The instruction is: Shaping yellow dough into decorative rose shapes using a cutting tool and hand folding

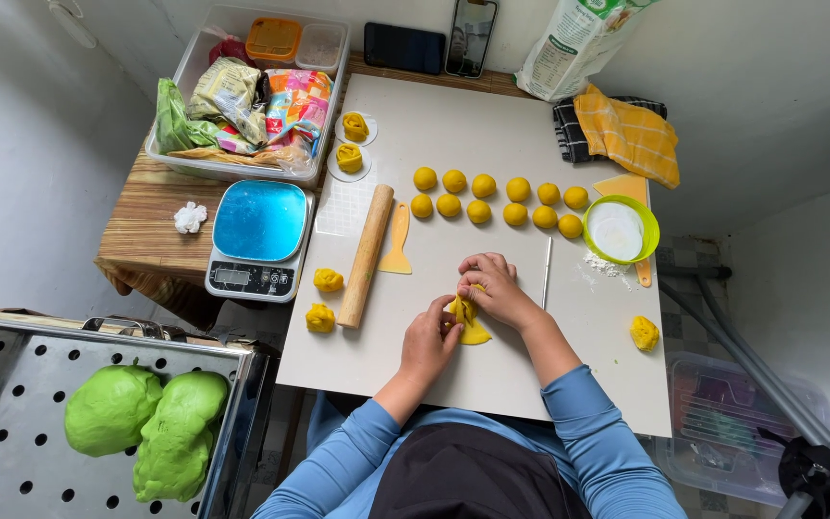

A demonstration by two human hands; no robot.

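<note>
Left hand (429, 341) and right hand (492, 288) each grip folded yellow dough (471, 322).

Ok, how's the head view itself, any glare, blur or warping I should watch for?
Head view: even, soft light with faint shadows; both hands, left hand and right hand, sharp on the yellow dough piece; mild sheen on the blue scale; wide-lens bending at the edges; no motion blur.
</note>
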